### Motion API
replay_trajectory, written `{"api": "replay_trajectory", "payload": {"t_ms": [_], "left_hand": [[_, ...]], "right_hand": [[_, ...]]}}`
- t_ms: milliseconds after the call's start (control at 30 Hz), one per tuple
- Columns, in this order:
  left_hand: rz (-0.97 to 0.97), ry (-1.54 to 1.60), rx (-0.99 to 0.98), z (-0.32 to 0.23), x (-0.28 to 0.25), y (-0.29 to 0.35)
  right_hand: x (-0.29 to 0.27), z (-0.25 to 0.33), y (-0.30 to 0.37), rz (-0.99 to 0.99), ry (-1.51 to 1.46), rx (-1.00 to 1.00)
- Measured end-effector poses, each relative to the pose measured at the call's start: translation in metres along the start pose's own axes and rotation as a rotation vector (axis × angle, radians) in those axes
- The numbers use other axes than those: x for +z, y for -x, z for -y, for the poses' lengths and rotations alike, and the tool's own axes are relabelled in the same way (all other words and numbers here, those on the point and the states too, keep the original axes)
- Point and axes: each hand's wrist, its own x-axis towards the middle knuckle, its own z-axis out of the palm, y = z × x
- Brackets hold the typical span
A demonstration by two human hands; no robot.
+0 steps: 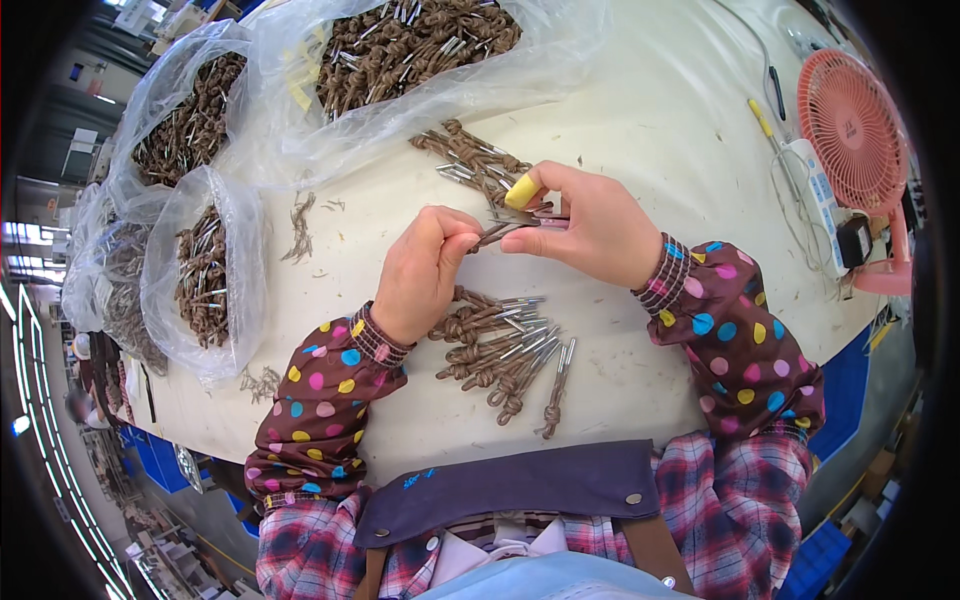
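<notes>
My left hand [420,265] is closed, its thumb and forefinger pinching a brown cord [490,237]. From the other side, my right hand [605,228] grips small thread snips [552,221], with the blades against the cord. A yellow finger cover [522,191] sits on one of its fingers. Just beyond my hands lies a heap of knotted brown cords with metal tips [470,155], partly hidden by the right hand. Nearer to me, several more knotted cords [500,345] are fanned out on the pale table [620,380], metal tips toward the right.
Clear plastic bags full of knotted cords [420,50] [203,275] stand at the far side and left. Cord scraps [300,228] lie beside them. On the right are a pink fan [853,130], a white power strip [812,195] with cables and a yellow-handled tool [760,117].
</notes>
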Motion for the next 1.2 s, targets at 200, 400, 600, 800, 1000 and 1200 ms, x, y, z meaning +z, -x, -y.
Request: {"api": "replay_trajectory", "payload": {"t_ms": [200,400,600,800,1000,1200], "left_hand": [[-0.073,-0.050,-0.030,0.009,-0.009,-0.005],[-0.116,-0.630,0.072,0.012,-0.035,-0.018],[0.173,-0.280,-0.004,-0.003,-0.031,-0.017],[0.080,-0.381,0.003,0.028,-0.019,-0.037],[0.228,-0.401,0.137,0.018,-0.001,-0.049],[0.083,-0.439,0.175,0.030,-0.007,-0.045]], "right_hand": [[-0.003,0.010,0.000,0.062,-0.027,0.167],[-0.001,0.007,0.001,0.013,0.043,0.115],[0.003,0.004,0.002,0.018,0.020,0.136],[0.021,0.007,0.016,0.365,0.114,-0.054],[0.009,-0.001,0.008,0.295,-0.002,-0.041],[-0.001,-0.023,-0.011,0.020,-0.222,0.282]]}}
